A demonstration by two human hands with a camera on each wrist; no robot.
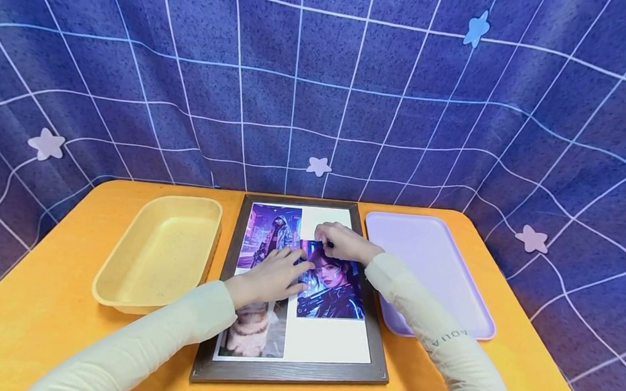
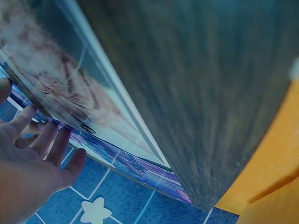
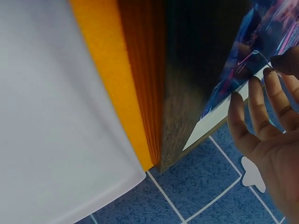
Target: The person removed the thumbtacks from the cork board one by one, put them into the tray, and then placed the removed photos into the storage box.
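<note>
A dark wooden picture frame with a white inner board lies flat on the table. On its right half rests a printed picture of a figure in a dark jacket. My right hand pinches the top edge of this print, thumb and fingertips close together in the right wrist view. My left hand lies over the middle of the frame, fingers spread, fingertips touching the print's left edge. Partly beneath that hand are a purple city print at upper left and a striped cat print at lower left.
A yellow tray with raised walls stands left of the frame. To the right lies a shallow lilac tray, close to the frame and partly behind the right sleeve. A blue curtain with stars hangs behind the orange table.
</note>
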